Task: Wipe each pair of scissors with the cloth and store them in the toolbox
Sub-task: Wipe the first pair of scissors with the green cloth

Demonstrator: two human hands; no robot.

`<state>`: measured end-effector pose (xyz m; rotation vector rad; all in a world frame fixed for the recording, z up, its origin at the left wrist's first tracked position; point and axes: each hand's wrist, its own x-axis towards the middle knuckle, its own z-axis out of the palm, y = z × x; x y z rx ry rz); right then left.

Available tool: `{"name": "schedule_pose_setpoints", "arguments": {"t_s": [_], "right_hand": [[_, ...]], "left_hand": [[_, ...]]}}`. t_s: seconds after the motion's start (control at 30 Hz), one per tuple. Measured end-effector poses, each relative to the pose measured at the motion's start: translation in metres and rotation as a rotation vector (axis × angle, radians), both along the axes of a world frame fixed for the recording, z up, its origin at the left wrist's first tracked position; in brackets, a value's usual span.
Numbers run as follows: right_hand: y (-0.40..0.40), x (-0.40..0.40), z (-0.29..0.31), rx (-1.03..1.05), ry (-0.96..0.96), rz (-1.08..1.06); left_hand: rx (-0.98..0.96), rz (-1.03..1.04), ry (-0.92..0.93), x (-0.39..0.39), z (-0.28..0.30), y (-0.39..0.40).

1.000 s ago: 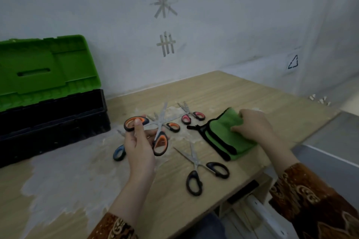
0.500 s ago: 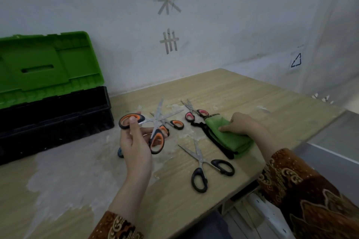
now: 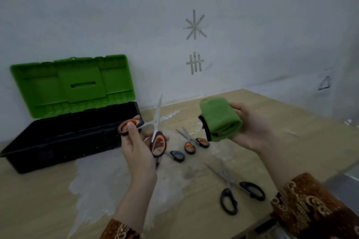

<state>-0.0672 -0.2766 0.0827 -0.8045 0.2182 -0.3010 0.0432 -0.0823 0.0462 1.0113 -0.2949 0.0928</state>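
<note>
- We hold the orange-handled scissors [image 3: 153,132] blades-up in our left hand [image 3: 138,149], fingers curled round the handles.
- Our right hand [image 3: 250,128] grips the folded green cloth [image 3: 219,118] just beside them, not touching.
- The toolbox [image 3: 64,134] stands open, apparently empty, though its dark interior is hard to read.
- No wiping looks done; a small orange pair [image 3: 191,141], a black pair [image 3: 237,190] and a partly hidden dark pair [image 3: 175,155] lie on the table [image 3: 291,141].

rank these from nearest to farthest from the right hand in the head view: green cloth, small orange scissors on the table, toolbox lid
1. green cloth, held in the right hand
2. small orange scissors, on the table just left of it
3. toolbox lid, far left by the wall
</note>
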Motion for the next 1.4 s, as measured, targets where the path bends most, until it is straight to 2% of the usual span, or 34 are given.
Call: {"name": "schedule_pose_setpoints", "arguments": {"t_s": [0.17, 0.3, 0.37, 0.47, 0.6, 0.67, 0.77, 0.87, 0.97, 1.03, 1.17, 1.27, 1.4], "right_hand": [[0.088, 0.051, -0.021, 0.298, -0.122, 0.147], [0.139, 0.097, -0.033, 0.35, -0.076, 0.115], [0.145, 0.118, -0.035, 0.272, -0.002, 0.07], [0.143, 0.141, -0.032, 0.026, 0.069, 0.05], [0.145, 0.16, -0.043, -0.363, 0.008, -0.021], [0.15, 0.165, -0.052, -0.462, 0.016, -0.057], [0.156, 0.166, -0.062, -0.516, 0.039, -0.034], [0.163, 0.165, -0.066, -0.472, 0.07, 0.046], [0.171, 0.159, -0.064, -0.167, 0.034, 0.192], [0.176, 0.152, -0.055, -0.072, 0.016, 0.249], [0.172, 0.144, -0.055, -0.307, -0.003, 0.167], [0.163, 0.142, -0.058, -0.547, -0.024, -0.01], [0.151, 0.141, -0.059, -0.724, -0.067, -0.33]], "left_hand": [[-0.042, 0.069, -0.032, 0.023, 0.011, 0.038], [-0.021, 0.121, -0.046, 0.041, 0.008, 0.071], [0.004, 0.15, -0.038, 0.055, 0.006, 0.086], [0.039, 0.175, -0.026, 0.08, 0.001, 0.099], [0.078, 0.167, 0.009, 0.111, -0.004, 0.099], [0.088, 0.158, 0.036, 0.124, -0.005, 0.094], [0.065, 0.181, 0.095, 0.13, -0.002, 0.086], [0.037, 0.184, 0.133, 0.125, -0.001, 0.076], [0.039, 0.188, 0.142, 0.118, -0.008, 0.07], [0.054, 0.175, 0.126, 0.115, -0.009, 0.071], [0.08, 0.184, 0.021, 0.102, -0.009, 0.084], [0.078, 0.247, 0.007, 0.093, -0.009, 0.095], [0.076, 0.295, 0.067, 0.088, -0.021, 0.095]]}}
